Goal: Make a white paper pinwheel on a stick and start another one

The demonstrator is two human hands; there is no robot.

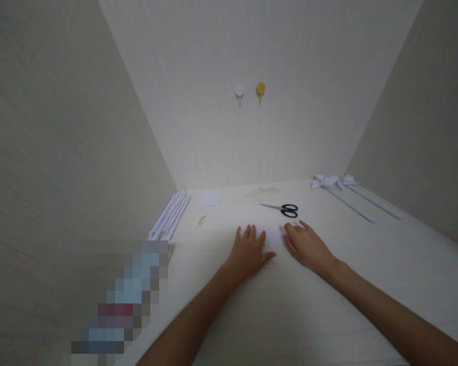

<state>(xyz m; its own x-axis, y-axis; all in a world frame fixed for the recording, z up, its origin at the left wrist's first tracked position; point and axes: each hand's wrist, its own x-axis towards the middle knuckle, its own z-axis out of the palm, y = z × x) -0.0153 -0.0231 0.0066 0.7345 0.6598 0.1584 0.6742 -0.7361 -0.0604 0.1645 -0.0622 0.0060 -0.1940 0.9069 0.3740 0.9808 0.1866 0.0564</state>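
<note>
A small sheet of white paper point(273, 235) lies on the pale table between my hands. My left hand point(248, 251) rests flat with fingers apart, its fingertips at the paper's left edge. At the opposite edge, my right hand point(305, 244) has its fingers curled and pinched at the paper; its exact fingertip contact is partly hidden. Just beyond the right hand lie scissors point(284, 209) with black handles, blades pointing left.
Rolled white paper tubes point(171, 213) are stacked at the left wall. Another white sheet point(209, 198) lies near the back. Thin tan strips point(202, 220) lie in front of it, more strips point(265, 191) behind the scissors. At right are white paper sticks point(351, 203) with folded tops.
</note>
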